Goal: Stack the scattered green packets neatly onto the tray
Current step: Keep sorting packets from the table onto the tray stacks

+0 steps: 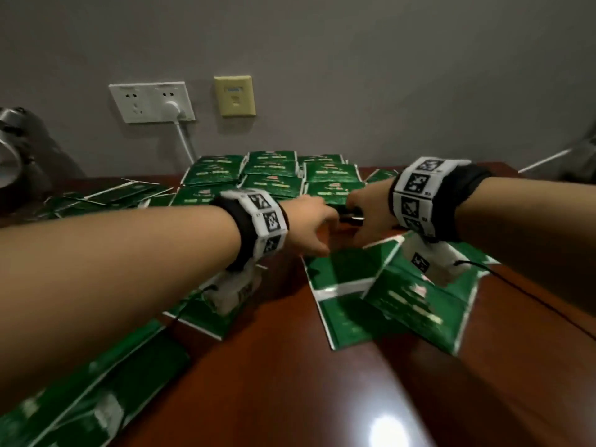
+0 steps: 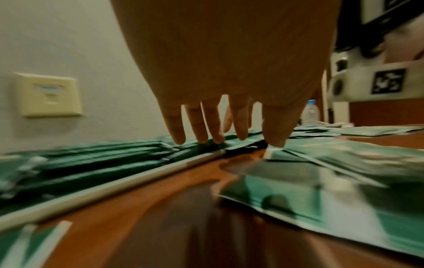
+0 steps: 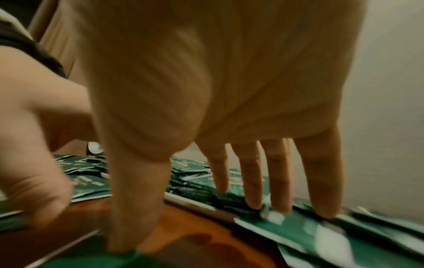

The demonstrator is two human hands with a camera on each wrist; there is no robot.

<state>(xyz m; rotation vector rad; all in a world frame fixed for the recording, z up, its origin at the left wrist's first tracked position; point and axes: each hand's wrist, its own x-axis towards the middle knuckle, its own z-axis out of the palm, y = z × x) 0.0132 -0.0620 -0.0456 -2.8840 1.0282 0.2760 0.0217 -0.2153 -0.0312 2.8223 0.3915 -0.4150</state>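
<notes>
Fingers (image 2: 201, 127) of the left hand (image 1: 309, 221) and those of the right hand (image 1: 367, 214) stretch straight and spread, tips on the near edge of the stacked green packets (image 1: 274, 175) at the far wall. Loose packets (image 1: 387, 301) lie scattered on the near wooden table (image 1: 290, 382).

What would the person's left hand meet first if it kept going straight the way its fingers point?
Most likely the near edge of the stacked green foil packets: the left hand has straight fingers aimed at that stack, apparently at its edge already. Blur leaves actual contact unclear.
</notes>
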